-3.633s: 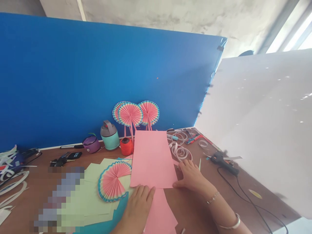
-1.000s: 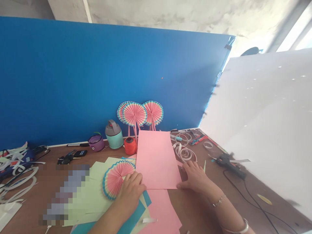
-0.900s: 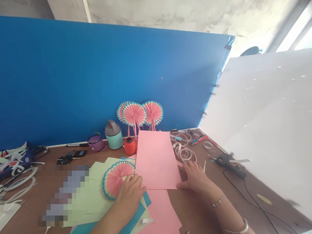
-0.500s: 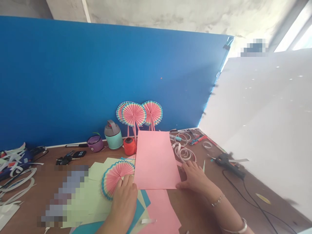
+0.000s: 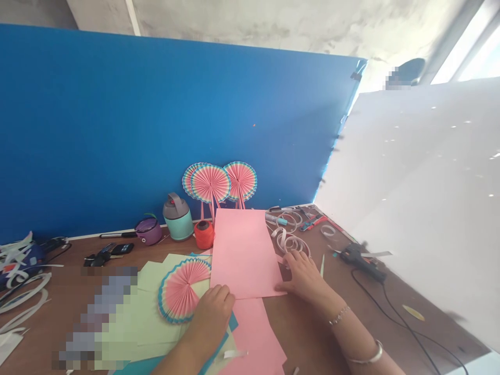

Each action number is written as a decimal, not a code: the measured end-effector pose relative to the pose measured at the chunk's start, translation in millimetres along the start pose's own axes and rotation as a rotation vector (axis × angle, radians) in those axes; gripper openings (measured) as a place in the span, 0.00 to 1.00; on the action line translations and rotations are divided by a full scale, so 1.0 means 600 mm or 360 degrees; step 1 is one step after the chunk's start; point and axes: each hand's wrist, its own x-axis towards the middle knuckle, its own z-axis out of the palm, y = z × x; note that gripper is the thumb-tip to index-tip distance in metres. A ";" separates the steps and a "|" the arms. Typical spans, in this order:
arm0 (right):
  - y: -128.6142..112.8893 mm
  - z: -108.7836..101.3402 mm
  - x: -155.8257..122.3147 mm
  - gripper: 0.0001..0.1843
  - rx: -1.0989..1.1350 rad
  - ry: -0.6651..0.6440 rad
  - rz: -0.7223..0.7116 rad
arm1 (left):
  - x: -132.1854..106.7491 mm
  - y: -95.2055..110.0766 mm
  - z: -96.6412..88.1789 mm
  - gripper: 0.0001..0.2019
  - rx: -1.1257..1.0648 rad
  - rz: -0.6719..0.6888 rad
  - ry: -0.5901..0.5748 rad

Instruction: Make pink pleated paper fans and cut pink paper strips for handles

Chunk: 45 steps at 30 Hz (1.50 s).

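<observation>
A pink sheet of paper (image 5: 246,252) lies in front of me, its near edge roughly level. My left hand (image 5: 213,312) is closed at the sheet's near left corner, the fingertips curled on its edge; the thumb is hidden. Along the right edge is my right hand (image 5: 302,276), thumb stretched to the near right corner and fingers apart from it. Just left of the sheet, a pleated paper fan (image 5: 177,297), pink with a blue rim, rests on pale green papers (image 5: 144,323). More pink paper (image 5: 253,338) shows below the sheet.
Several finished fans (image 5: 211,183) stand at the blue partition (image 5: 117,130). Before it are a purple pot (image 5: 148,232), a teal flask (image 5: 178,223) and a red thread spool (image 5: 204,237). White strip coils (image 5: 292,244) and a corded glue gun (image 5: 361,260) lie right.
My left hand has moved right, off the fan and onto the corner of the pink sheet. The right hand stays at the right edge. The whole view has shifted slightly.
</observation>
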 end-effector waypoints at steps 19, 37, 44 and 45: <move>-0.095 0.056 -0.024 0.06 -0.0144 0.0095 -0.1007 | 0.005 -0.006 0.003 0.09 0.0016 0.0059 0.0120; -0.104 0.042 -0.025 0.07 0.0238 -0.0070 -0.0756 | 0.011 -0.001 -0.001 0.12 -0.0245 0.0038 0.0266; -0.090 0.038 -0.025 0.07 0.0444 -0.0062 -0.0544 | 0.015 0.001 -0.016 0.09 -0.0466 -0.0266 0.0263; -0.088 0.040 -0.024 0.07 0.0471 -0.0068 -0.0525 | 0.016 0.001 -0.017 0.09 -0.0477 -0.0301 0.0262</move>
